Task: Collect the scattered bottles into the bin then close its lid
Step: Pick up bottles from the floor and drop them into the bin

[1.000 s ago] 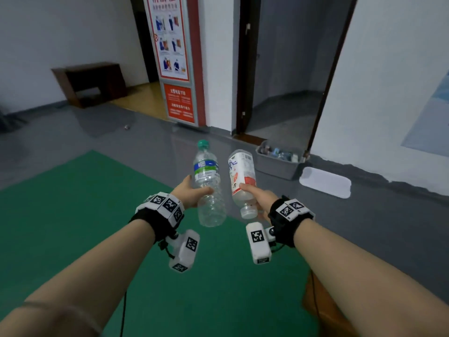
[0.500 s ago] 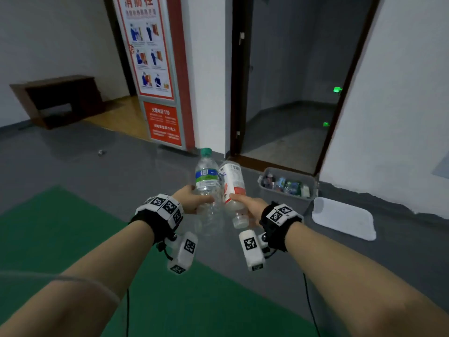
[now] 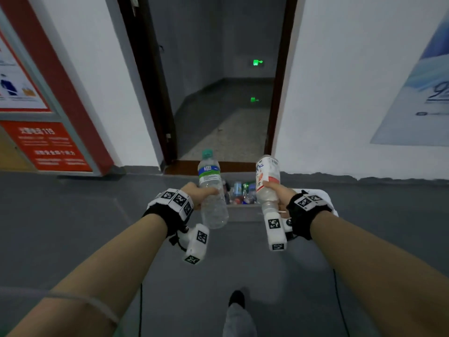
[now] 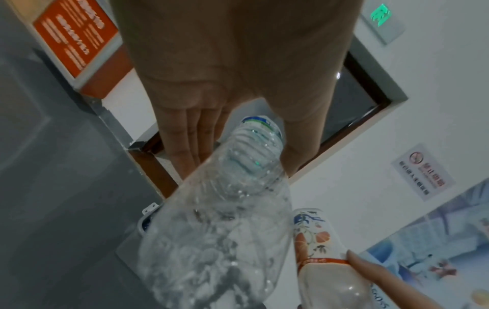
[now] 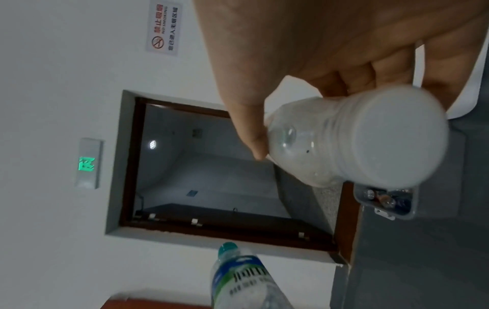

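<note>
In the head view, at twelve o'clock, the grey bin [image 3: 243, 210] sits lidless; left hand [image 3: 194, 194] grips a clear water bottle [image 3: 211, 190], right hand [image 3: 279, 193] an inverted white drink bottle [image 3: 267, 181]. Left wrist: mid-body wrap; seemingly empty, light, crushable. Right wrist: fingers curl round the neck.

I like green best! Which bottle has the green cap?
The clear bottle in the left hand, held cap up. The white bottle in the right hand points its white cap down.
</note>
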### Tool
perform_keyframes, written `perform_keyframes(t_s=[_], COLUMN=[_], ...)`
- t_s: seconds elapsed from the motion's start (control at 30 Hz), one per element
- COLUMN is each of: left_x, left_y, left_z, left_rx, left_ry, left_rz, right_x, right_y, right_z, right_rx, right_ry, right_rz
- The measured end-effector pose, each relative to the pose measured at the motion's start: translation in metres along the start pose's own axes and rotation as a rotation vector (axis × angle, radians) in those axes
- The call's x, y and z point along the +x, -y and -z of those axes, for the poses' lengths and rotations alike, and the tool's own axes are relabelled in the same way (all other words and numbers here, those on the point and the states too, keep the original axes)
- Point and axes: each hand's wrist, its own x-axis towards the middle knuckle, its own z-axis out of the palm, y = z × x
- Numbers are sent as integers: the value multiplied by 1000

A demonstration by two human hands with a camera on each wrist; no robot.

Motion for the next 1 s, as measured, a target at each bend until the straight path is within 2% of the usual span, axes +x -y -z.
perform_keyframes(t_s=[0.1, 0.23, 0.4, 0.53, 0.67, 0.8, 0.87, 1.0], left_x=[92, 205, 315, 444, 560, 633, 661, 730], left_y=[-16, -52, -92, -100, -116, -135, -137, -101], left_z=[11, 48, 84, 74, 40, 17, 6, -22], left_rx=[108, 159, 162, 156, 203, 319, 323, 347], left_ry=[6, -37, -20, 54, 195, 334, 337, 348], left_rz=[47, 106, 174, 222, 230, 194, 193, 288], right_x=[103, 232, 305, 376, 443, 517, 541, 600], right_y=[26, 71, 147, 180, 172, 140, 137, 110], right_z=[-15, -35, -76, -111, -129, -135, -146, -164], right_rx=[27, 43, 23, 52, 210, 304, 267, 282], right_ry=[-56, -100, -163, -153, -311, -438, -465, -440], right_rz=[-56, -192, -196, -217, -213, -445, -543, -673])
